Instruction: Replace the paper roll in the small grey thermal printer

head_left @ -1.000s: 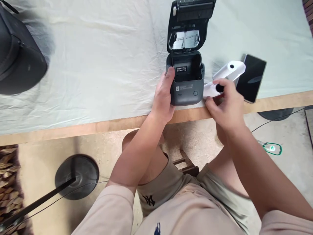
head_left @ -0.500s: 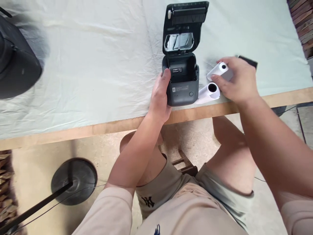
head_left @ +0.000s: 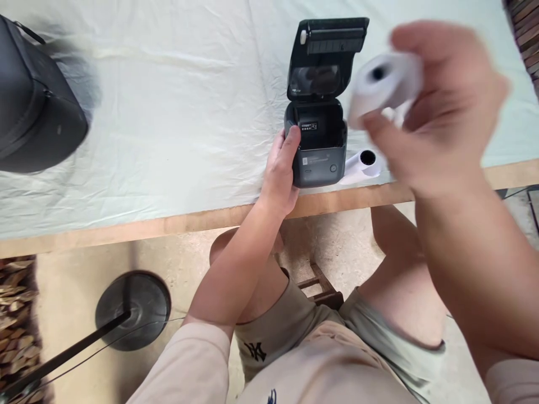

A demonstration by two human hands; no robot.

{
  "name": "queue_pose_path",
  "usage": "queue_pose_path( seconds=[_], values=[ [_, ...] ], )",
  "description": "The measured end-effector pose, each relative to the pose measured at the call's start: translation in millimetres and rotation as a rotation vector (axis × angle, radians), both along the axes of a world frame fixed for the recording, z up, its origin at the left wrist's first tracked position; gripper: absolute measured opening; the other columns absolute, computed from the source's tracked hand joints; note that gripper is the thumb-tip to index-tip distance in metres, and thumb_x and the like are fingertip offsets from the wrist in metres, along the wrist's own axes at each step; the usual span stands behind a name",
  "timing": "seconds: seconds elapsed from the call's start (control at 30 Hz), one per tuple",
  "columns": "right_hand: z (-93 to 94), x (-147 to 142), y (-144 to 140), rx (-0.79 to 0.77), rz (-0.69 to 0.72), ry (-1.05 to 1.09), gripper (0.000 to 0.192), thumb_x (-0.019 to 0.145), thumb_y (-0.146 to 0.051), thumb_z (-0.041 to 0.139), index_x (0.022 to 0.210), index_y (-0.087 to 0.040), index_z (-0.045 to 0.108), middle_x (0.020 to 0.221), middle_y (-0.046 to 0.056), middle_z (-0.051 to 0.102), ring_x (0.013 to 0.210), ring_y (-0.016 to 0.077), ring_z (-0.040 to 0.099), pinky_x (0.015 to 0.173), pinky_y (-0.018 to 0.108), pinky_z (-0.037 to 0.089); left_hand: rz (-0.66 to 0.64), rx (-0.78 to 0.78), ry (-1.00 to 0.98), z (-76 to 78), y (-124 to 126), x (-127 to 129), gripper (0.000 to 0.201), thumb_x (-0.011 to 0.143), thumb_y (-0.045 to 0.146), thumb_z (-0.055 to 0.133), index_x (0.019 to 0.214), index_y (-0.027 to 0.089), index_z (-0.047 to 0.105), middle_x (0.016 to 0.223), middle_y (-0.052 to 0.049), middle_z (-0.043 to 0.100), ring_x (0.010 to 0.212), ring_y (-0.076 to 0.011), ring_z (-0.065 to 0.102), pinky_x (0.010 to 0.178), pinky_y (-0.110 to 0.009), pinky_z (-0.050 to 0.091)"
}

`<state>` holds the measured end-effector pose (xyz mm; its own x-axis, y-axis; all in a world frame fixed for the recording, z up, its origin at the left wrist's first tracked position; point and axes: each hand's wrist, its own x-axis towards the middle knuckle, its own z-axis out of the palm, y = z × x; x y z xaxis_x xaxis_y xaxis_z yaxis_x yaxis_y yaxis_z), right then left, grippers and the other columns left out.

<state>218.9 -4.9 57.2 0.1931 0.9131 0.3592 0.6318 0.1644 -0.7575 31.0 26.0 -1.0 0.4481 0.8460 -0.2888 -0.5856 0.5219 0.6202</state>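
A dark grey label printer [head_left: 319,165] is held near the table's front edge, its lid [head_left: 326,56] swung up and its paper bay bare inside. My left hand [head_left: 281,168] wraps the printer's left side, thumb on the rim of the bay. My right hand [head_left: 450,106], smeared by motion, grips a white paper roll [head_left: 379,84] with a dark core, raised to the right of the lid. A second white paper roll [head_left: 357,168] lies on the cloth against the printer's right side, below my right hand.
A pale cloth [head_left: 168,123] covers the table, with a bare wooden edge [head_left: 202,220] in front. A black bag [head_left: 37,106] stands at the left. Below are a round black stand base [head_left: 143,325] with a thin cable and a wooden stool [head_left: 324,289].
My right hand has lifted the paper roll off the cloth, bringing it up and closer to the camera. My left hand keeps its hold on the printer. The view has shifted slightly.
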Motion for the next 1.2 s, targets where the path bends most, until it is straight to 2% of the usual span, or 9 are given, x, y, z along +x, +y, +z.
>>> queue_pose_path(
  seconds=[0.1,0.2,0.4,0.5,0.6,0.7,0.83,1.03,1.2],
  values=[
    [16.3,-30.3,-0.9,-0.056,0.060,-0.422,0.051,0.078,-0.025,0.073,0.128,-0.038,0.071,0.119,0.001,0.087,0.110,0.0336,0.081,0.112,0.059,0.059,0.034,0.015,0.049,0.5,-0.8,1.6,0.019,0.120,0.042,0.065,0.117,0.025,0.074,0.140,-0.003,0.084,0.176,-0.0313,0.060,0.133,-0.045,0.064],
    [13.3,-29.4,9.7,-0.149,0.029,-0.626,0.031,0.085,-0.023,0.070,0.112,-0.037,0.069,0.097,0.000,0.085,0.090,0.0335,0.079,0.111,0.065,0.059,0.022,0.013,0.064,-0.1,-1.6,1.5,0.016,0.120,0.041,0.067,0.118,0.026,0.073,0.138,-0.003,0.083,0.175,-0.0329,0.062,0.131,-0.046,0.066],
    [6.3,-21.6,4.0,-0.117,0.079,-0.539,0.011,0.096,-0.027,0.071,0.100,-0.036,0.077,0.111,0.003,0.090,0.113,0.0387,0.083,0.110,0.064,0.059,-0.019,0.001,0.000,-0.9,-1.3,-3.1,0.011,0.118,0.037,0.065,0.120,0.027,0.069,0.130,-0.004,0.082,0.169,-0.0286,0.066,0.126,-0.040,0.066],
    [2.7,-30.4,-18.1,-0.006,0.106,-0.470,0.013,0.105,-0.038,0.070,0.099,-0.036,0.082,0.109,0.002,0.091,0.112,0.0375,0.085,0.108,0.064,0.059,-0.040,0.014,-0.031,4.7,-1.8,-6.6,0.005,0.113,0.031,0.070,0.114,0.027,0.067,0.110,-0.003,0.079,0.136,-0.0238,0.082,0.113,-0.034,0.067],
    [-1.7,-31.1,-32.6,0.135,0.235,-0.391,0.013,0.105,-0.044,0.077,0.095,-0.037,0.083,0.103,0.000,0.091,0.109,0.0348,0.088,0.103,0.060,0.062,-0.036,0.016,0.023,7.7,-3.0,-10.1,0.016,0.103,0.021,0.080,0.110,0.027,0.068,0.095,0.002,0.074,0.092,-0.0155,0.077,0.091,-0.030,0.065],
    [0.0,-20.2,-26.7,0.244,0.136,-0.260,0.005,0.102,-0.040,0.077,0.103,-0.036,0.080,0.108,0.002,0.090,0.107,0.0320,0.086,0.099,0.055,0.065,-0.068,0.068,0.068,3.4,-3.4,-12.6,0.031,0.094,0.025,0.090,0.117,0.028,0.070,0.103,0.002,0.079,0.109,-0.0222,0.083,0.106,-0.037,0.069],
    [9.3,-8.4,3.3,0.124,-0.004,-0.074,0.052,0.091,-0.038,0.074,0.142,-0.036,0.064,0.161,0.004,0.076,0.146,0.0276,0.074,0.114,0.045,0.065,-0.094,0.147,0.088,-4.7,-4.5,-13.2,0.049,0.084,0.027,0.099,0.124,0.028,0.071,0.111,-0.001,0.080,0.134,-0.0322,0.082,0.125,-0.050,0.065],
    [15.4,-15.3,18.8,0.123,-0.087,0.153,0.025,0.096,-0.034,0.061,0.120,-0.033,0.062,0.107,0.006,0.078,0.123,0.0318,0.080,0.119,0.055,0.065,-0.102,0.154,0.152,-5.9,-7.1,-14.1,0.061,0.075,0.023,0.102,0.125,0.032,0.069,0.104,0.002,0.077,0.134,-0.0331,0.081,0.129,-0.054,0.064],
    [11.5,-10.9,9.8,-0.201,0.141,0.072,0.050,0.087,-0.046,0.087,0.134,-0.037,0.073,0.150,0.001,0.079,0.134,0.0290,0.077,0.122,0.048,0.063,-0.127,0.119,0.007,-2.7,-5.9,-13.3,0.052,0.089,0.045,0.100,0.128,0.030,0.069,0.118,-0.004,0.082,0.149,-0.0399,0.078,0.124,-0.054,0.066]
  ],
)
